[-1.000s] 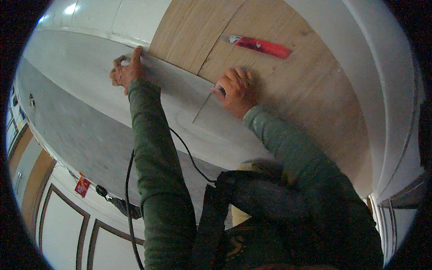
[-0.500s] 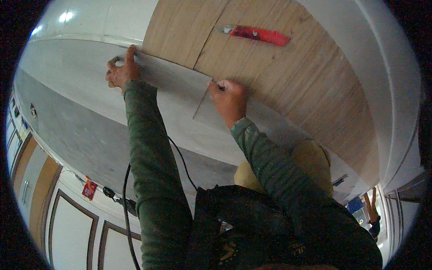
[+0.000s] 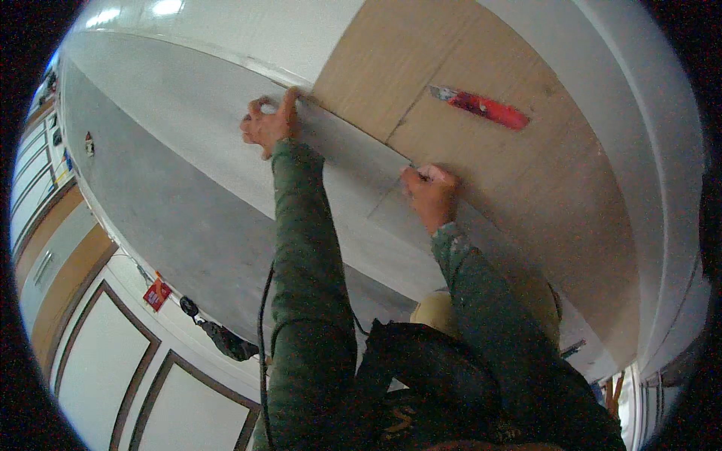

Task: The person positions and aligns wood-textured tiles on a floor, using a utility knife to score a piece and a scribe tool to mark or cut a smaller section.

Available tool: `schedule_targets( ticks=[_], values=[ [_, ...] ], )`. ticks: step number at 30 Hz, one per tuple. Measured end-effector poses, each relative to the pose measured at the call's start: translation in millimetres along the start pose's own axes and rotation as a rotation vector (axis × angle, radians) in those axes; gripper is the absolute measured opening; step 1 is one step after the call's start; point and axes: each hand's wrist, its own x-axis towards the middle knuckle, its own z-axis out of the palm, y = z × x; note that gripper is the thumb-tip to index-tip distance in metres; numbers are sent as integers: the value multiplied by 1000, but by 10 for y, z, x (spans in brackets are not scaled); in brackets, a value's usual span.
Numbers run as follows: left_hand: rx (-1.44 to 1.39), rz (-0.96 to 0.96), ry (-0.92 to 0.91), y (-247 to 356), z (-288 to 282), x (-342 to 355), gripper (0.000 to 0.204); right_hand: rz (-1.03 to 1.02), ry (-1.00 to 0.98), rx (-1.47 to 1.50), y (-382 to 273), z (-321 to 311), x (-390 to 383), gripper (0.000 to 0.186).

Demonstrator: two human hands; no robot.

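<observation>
My left hand [image 3: 272, 126] rests on a light grey floor plank [image 3: 350, 139], its thumb and fingers apart, one fingertip at the plank's far edge. To its right my right hand [image 3: 435, 197] is closed, thumb side down beside the seam between two grey planks, along the brown wood-look surface [image 3: 541, 203]. Whatever its fingers may hold is hidden. Beyond that hand a red utility knife [image 3: 490, 110] with a greyish end lies on the brown surface, touched by neither hand.
A glossy white surface [image 3: 248, 30] borders the far side. Curved white edging [image 3: 639, 143] runs down the right. A black cable [image 3: 263, 331] hangs by my left sleeve. A red packet [image 3: 157, 293] and a black object [image 3: 226, 341] lie near white panelled doors [image 3: 101, 353].
The whole view has shifted, so hands, planks and knife appear farther right and lower. Both hands keep nearly the same places on the grey planks.
</observation>
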Motion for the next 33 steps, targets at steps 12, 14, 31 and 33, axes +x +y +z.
schedule_targets(
  ticks=[12, 14, 31, 33],
  values=[
    [-4, -95, 125, 94, 67, -175, 61, 111, -24, 37, 2, 48, 21, 30],
    [-16, -88, 135, 139, 56, -192, 58, 116, -16, 20, -8, 40, 20, 30],
    [13, -159, 168, 293, 85, -223, 53, 124, -33, -97, -79, -27, 24, 29],
    [25, -152, 187, 272, 126, -236, 52, 159, -44, -48, -81, -19, 23, 30]
  ],
)
